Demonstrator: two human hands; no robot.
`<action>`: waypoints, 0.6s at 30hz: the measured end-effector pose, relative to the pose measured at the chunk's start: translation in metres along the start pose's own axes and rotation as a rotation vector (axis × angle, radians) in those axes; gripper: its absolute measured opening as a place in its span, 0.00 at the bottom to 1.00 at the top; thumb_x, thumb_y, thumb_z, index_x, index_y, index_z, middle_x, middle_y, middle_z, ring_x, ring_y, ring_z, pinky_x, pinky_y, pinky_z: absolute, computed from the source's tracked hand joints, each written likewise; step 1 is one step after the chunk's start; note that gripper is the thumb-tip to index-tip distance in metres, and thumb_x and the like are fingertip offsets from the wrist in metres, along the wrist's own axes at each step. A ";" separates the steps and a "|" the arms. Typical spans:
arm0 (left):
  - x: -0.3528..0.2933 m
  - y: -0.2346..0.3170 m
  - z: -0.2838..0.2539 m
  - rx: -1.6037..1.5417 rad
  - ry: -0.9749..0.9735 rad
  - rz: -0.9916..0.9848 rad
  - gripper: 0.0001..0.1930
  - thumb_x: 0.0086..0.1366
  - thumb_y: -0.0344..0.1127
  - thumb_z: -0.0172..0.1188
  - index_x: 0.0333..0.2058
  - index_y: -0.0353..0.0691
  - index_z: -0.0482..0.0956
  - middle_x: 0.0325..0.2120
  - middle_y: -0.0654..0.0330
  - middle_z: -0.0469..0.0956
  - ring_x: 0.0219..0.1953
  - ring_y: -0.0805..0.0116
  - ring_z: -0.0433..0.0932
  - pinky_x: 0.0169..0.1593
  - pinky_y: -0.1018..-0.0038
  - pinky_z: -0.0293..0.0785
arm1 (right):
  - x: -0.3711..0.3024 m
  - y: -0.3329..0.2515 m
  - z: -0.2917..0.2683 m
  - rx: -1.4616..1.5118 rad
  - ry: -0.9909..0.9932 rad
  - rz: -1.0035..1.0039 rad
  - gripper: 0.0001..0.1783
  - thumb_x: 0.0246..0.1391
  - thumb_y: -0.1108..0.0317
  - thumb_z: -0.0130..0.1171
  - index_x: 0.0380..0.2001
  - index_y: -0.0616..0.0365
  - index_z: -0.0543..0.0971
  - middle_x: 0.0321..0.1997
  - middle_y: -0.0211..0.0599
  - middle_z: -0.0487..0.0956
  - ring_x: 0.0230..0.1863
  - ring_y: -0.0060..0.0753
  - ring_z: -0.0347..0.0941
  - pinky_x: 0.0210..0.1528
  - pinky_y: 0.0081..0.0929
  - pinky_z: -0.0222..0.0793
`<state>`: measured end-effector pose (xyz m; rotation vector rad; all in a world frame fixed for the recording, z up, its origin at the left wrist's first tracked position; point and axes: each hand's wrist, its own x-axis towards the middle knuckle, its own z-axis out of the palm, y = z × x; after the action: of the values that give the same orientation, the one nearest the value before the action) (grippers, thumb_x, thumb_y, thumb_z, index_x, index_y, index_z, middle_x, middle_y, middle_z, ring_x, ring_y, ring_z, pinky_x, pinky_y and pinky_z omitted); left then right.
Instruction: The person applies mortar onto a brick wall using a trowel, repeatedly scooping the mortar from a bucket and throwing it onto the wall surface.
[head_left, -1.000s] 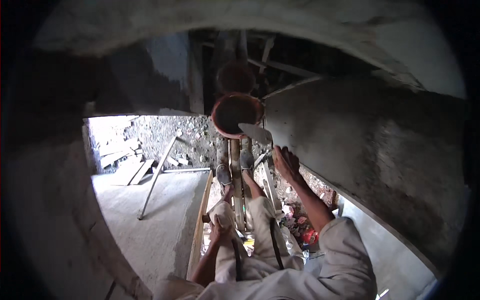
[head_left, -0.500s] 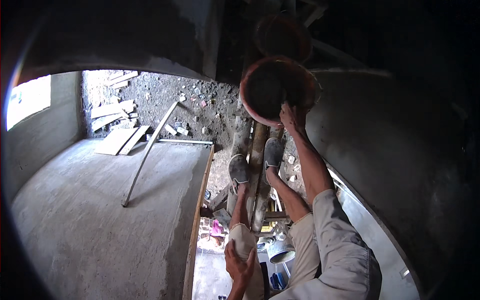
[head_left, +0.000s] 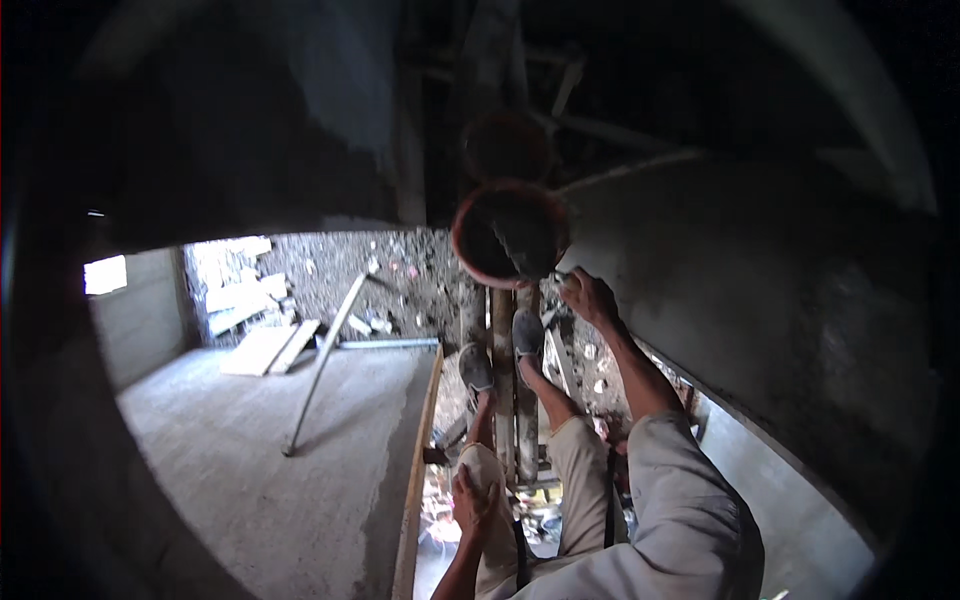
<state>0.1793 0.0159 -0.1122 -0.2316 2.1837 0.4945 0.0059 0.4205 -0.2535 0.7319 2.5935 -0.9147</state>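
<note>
My right hand (head_left: 590,297) is closed round the handle of a trowel at the near right rim of a round reddish tub (head_left: 462,258). The trowel's dark blade (head_left: 527,240) reaches over the tub, looking loaded with grey mortar, though the shade blurs where blade and mortar part. My left hand (head_left: 476,506) rests on my left knee, fingers spread over the trouser cloth and holding nothing. Both shoes stand on round poles (head_left: 503,405) below the tub.
A second tub (head_left: 507,147) stands in deep shade beyond the first. At left, a long batten (head_left: 325,362) and boards (head_left: 262,350) lie on a grey slab edged with timber (head_left: 420,455). A dark plastered wall (head_left: 740,290) rises at right. Beneath the poles is a drop.
My right hand has drawn back from inside the tub to its near right edge, bringing the trowel blade up into sight. The view has shifted; my left hand stays on the knee.
</note>
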 end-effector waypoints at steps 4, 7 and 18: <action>-0.025 0.002 -0.021 0.215 -0.261 0.191 0.43 0.51 0.50 0.64 0.63 0.49 0.53 0.53 0.44 0.65 0.52 0.44 0.70 0.48 0.55 0.70 | -0.096 -0.027 -0.132 -0.153 0.098 0.005 0.22 0.44 0.57 0.63 0.42 0.51 0.70 0.33 0.43 0.79 0.36 0.53 0.77 0.36 0.43 0.72; -0.013 -0.036 -0.041 0.133 -0.103 0.458 0.43 0.51 0.46 0.66 0.63 0.48 0.53 0.51 0.42 0.69 0.52 0.47 0.70 0.48 0.56 0.71 | -0.160 -0.098 -0.251 -0.152 0.159 -0.057 0.22 0.43 0.60 0.63 0.42 0.50 0.71 0.34 0.42 0.79 0.37 0.50 0.77 0.38 0.41 0.72; 0.092 0.082 -0.229 -0.156 0.178 0.649 0.46 0.53 0.35 0.65 0.66 0.49 0.46 0.35 0.50 0.74 0.32 0.60 0.75 0.38 0.64 0.73 | -0.423 -0.345 -0.608 -0.025 0.376 -0.774 0.22 0.53 0.52 0.60 0.45 0.55 0.74 0.29 0.37 0.77 0.27 0.33 0.75 0.29 0.32 0.70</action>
<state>-0.0685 -0.0073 -0.0365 0.3814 2.3732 1.0361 0.1022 0.4293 0.5583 -0.1761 3.2828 -0.9964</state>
